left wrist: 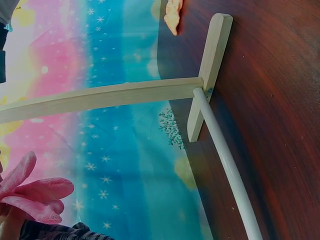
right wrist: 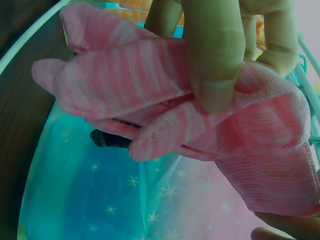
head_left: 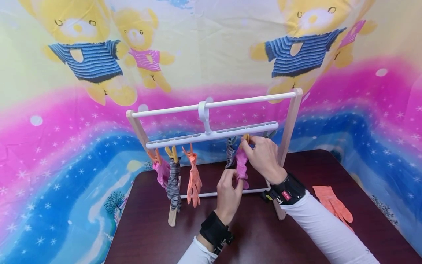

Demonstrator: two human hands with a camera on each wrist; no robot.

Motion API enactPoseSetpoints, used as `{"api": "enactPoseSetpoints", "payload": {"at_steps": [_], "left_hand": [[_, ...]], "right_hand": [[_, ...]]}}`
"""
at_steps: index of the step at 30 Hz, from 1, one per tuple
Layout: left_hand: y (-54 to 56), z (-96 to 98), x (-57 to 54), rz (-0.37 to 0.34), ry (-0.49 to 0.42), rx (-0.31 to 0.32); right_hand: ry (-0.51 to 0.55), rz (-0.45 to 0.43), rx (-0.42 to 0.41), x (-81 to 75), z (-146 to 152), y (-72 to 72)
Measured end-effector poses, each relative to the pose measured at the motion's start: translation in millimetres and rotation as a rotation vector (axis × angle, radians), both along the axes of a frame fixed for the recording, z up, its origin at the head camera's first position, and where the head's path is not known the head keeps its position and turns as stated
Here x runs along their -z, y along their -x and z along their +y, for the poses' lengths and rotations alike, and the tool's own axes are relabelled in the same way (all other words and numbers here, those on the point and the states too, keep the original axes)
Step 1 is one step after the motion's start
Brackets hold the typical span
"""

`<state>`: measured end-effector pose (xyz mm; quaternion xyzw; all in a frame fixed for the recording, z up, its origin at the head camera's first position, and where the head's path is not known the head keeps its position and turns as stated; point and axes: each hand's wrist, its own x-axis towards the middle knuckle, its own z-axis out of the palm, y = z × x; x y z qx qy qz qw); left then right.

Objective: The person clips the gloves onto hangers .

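Note:
A pink knitted glove hangs fingers-down near the right end of the white hanger. My right hand pinches a yellow clothespin at the glove's cuff, just under the hanger bar. Lower down, my left hand pinches the glove's finger part between thumb and fingers. In the right wrist view the striped pink glove fills the middle, with the left hand's fingers on it. Its fingertips also show at the lower left of the left wrist view. A dark grey glove hangs right behind it.
At the hanger's left end hang a pink glove, a grey striped glove and an orange glove, each on a clothespin. A wooden rack with a white top rod bears the hanger. Another orange glove lies on the dark table.

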<state>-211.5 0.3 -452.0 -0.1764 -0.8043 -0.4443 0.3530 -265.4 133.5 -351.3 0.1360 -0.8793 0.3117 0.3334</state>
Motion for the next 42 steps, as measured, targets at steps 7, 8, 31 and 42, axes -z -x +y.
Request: {"api": "enactPoseSetpoints", "payload": {"at_steps": [7,8,31,42], "left_hand": [[0.6,0.9,-2.2,0.011,-0.002,0.000],[0.6,1.0,-2.6,0.015,-0.002,0.001],[1.0,3.4,-5.5,0.027,-0.035,0.024],[-0.3,4.1,-7.5,0.009,-0.021,0.024]], "right_hand": [[0.003,-0.006,-0.003,0.0,-0.4,-0.1],[0.003,-0.006,-0.002,0.2,-0.4,-0.2],[0.016,-0.007,-0.004,2.2,1.7,2.1],[0.038,-0.028,0.005,-0.1,3.3,2.0]]}}
